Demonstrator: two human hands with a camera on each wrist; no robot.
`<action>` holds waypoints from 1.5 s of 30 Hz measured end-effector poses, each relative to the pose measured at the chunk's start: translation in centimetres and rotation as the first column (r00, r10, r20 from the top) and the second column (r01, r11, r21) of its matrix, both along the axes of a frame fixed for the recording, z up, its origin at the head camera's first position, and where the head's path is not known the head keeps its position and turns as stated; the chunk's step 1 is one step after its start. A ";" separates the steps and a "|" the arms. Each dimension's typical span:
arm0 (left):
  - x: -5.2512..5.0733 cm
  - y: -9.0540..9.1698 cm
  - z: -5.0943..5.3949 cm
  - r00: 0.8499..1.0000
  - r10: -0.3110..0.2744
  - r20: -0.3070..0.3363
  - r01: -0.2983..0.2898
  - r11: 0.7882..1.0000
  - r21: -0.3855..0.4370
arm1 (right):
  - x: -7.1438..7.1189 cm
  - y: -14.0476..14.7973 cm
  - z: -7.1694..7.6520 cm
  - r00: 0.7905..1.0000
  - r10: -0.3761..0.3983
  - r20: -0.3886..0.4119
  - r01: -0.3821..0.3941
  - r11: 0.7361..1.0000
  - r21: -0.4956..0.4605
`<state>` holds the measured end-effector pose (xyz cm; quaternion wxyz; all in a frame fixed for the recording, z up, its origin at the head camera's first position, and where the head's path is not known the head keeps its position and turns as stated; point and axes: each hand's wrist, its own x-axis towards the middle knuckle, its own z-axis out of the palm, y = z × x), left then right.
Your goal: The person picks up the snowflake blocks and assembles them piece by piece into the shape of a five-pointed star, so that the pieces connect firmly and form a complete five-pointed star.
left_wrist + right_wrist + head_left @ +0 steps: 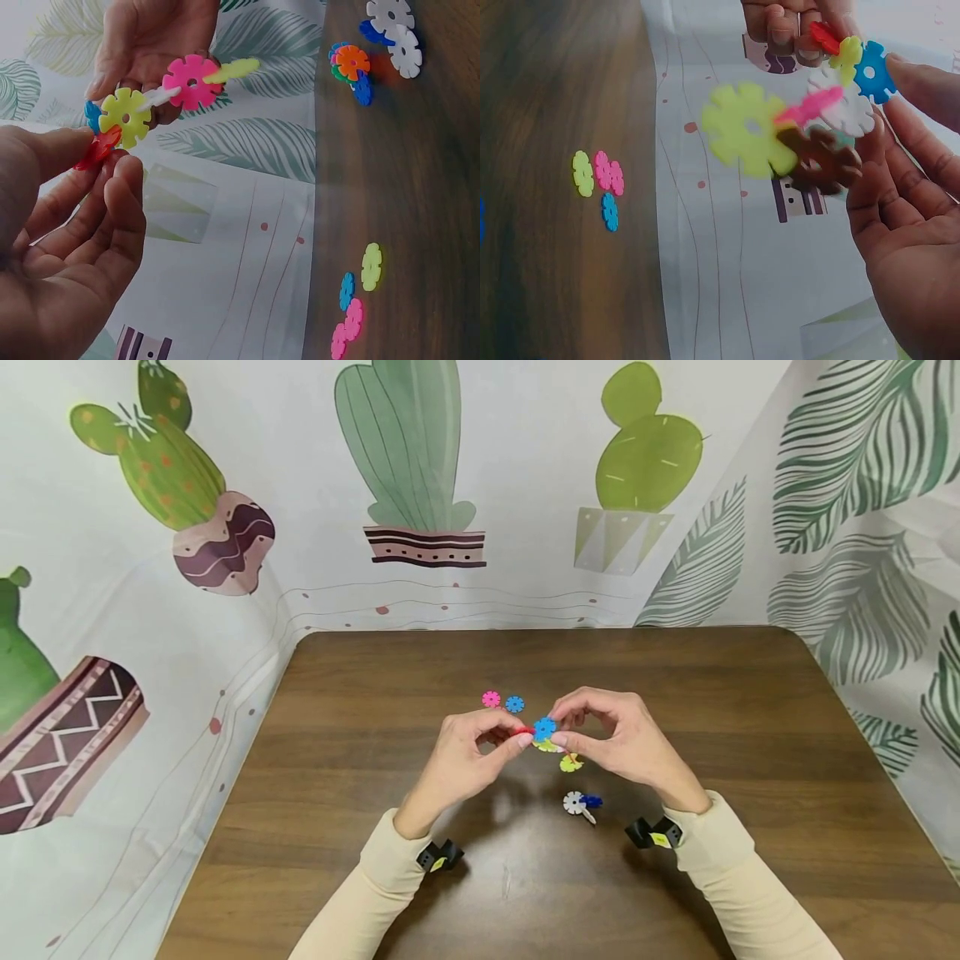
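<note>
Both hands hold one chain of notched snowflake discs above the table. My left hand point(468, 756) pinches the red disc point(98, 148) at one end between thumb and fingers. On the other side, my right hand point(622, 739) pinches the blue disc point(874, 73) by its rim. A yellow disc point(125, 118) sits between these two, joined to them. From it the chain runs on through a white disc point(845, 109) and a pink disc point(192, 82) to a second yellow disc point(742, 131) and a brown disc point(821, 161), blurred in the right wrist view.
Beyond the hands lie loose pink point(491, 699) and blue point(514, 703) discs, with a yellow disc point(371, 266) near them. Closer in are joined white point(573, 802) and dark blue point(592, 802) discs. An orange disc point(352, 62) tops a small cluster on the wooden table point(337, 827).
</note>
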<state>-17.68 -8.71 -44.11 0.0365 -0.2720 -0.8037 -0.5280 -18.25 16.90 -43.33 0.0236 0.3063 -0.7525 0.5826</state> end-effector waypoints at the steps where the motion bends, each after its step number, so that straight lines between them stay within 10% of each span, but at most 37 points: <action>1: 0.0 0.0 0.0 1.000 -0.003 0.009 0.003 1.000 -0.003 | 0.0 0.0 0.0 1.000 0.000 -0.001 0.000 1.000 0.004; 22: 0.1 -0.1 -0.1 0.999 -0.046 -0.003 0.046 0.996 0.080 | -0.1 -0.5 0.0 0.999 0.021 -0.034 -0.019 0.999 0.051; 32: -1.2 -4.1 1.6 0.999 0.036 -0.015 -0.034 0.996 0.083 | -2.3 -0.6 -1.4 0.996 -0.082 -0.027 0.085 0.988 0.129; 45: -1.5 -6.8 3.0 0.996 0.087 0.005 -0.087 0.993 0.081 | -8.1 -2.5 -5.5 0.992 0.091 -0.083 -0.030 0.832 0.554</action>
